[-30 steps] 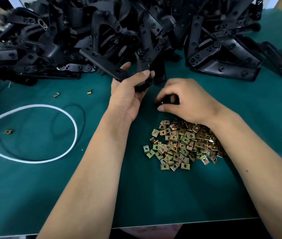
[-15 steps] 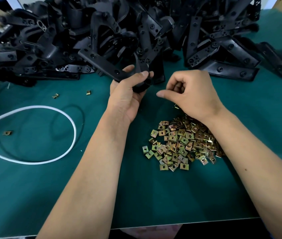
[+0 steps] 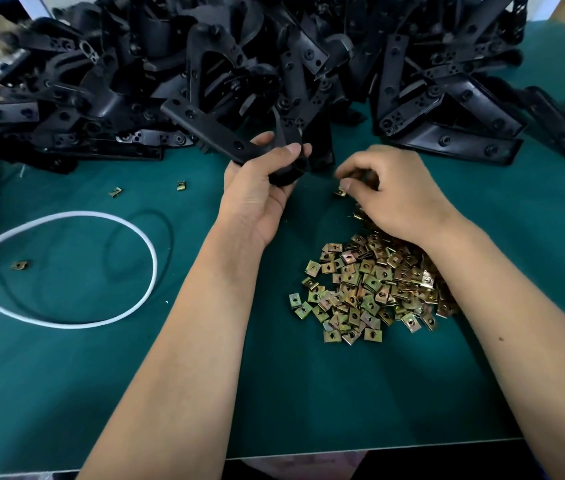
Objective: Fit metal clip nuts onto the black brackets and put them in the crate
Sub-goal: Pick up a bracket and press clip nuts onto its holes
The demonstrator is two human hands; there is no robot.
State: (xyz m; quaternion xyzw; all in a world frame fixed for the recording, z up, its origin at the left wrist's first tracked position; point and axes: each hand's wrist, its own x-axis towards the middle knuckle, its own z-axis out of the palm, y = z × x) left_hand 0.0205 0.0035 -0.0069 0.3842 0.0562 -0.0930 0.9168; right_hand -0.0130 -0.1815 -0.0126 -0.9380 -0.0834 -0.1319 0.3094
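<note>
The bench (image 3: pixel 66 393), covered in green matting, carries a large heap of black brackets (image 3: pixel 274 64) across its far side; judged from its bulk, most of the work is still to be done. No crate appears in the head view, so the number of finished brackets cannot be stated. Nearer the person lies the pile of clip nuts (image 3: pixel 371 289), brass-coloured and plentiful (a few strays lie apart on the left of the matting, near a white cable (image 3: pixel 125 223) looped there). One bracket (image 3: pixel 205 128) is in work: the left hand (image 3: pixel 257 199) grips its near end, fingers and thumb curled round it, and holds it raised just in front of the heap. The right hand (image 3: pixel 398 195) rests at the far edge of the pile, its fingers curled, thumb and forefinger pinching a single clip nut (image 3: pixel 340 192) close to the matting. The nut and the held bracket are near but apart, so fitting on this piece is not yet done; placement in the crate remains after that.
</note>
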